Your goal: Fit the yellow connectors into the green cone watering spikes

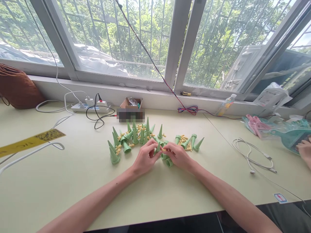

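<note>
While both forearms reach in over the pale table (73, 181), the hands meet at mid-table, fingertips nearly together. Left hand (145, 155): narrow pinch, thumb and fingers around a green cone (158, 148), tip pointing up; other fingers curled, partly hidden behind. Right hand (178, 155): also narrow, thumb and index pinching what looks like a small yellow piece (164, 149) right beside the held cone. Whether the two parts touch or are joined, cannot tell; too small and fingers cover it.

Just under and between the hands, hollow green pieces (169, 162) lie on the table, round ends toward the wearer; the right hand is very near them, contact unclear. Beyond and left of the left hand, a bigger cluster of green cones (114, 158), many standing point up, some lying over, with yellow pieces (118, 149) beside or on them. Past the right hand, a smaller heap: loose yellow pieces (182, 139) with several green cones around, one at the outer end (199, 144) tilted.

Far right, another person's hand (305, 147), cut by the picture edge, at a teal dustpan (289, 137); grip cannot be made out. White cable (250, 158) coiled between that and the right-hand heap. Small cardboard box (124, 103) behind the left cluster, near the sill.
</note>
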Demonstrator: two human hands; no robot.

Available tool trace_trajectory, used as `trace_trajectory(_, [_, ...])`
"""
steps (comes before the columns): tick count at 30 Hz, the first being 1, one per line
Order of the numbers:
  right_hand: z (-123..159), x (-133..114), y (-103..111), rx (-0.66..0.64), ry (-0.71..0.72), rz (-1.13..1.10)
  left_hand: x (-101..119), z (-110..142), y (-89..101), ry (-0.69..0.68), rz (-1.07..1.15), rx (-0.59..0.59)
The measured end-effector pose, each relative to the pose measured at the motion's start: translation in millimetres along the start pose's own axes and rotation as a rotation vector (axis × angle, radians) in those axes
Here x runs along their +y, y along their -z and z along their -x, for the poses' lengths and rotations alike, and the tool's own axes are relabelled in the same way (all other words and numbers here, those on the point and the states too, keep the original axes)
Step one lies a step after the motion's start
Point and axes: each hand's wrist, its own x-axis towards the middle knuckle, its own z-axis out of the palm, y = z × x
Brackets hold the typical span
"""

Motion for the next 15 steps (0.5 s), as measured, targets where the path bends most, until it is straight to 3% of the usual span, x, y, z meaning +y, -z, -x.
trace_trajectory(15, [0.3, 0.2, 1.1, -0.03, 0.041, 0.012, -0.4, 0.8, -0.5, -0.011, 0.0, -0.018])
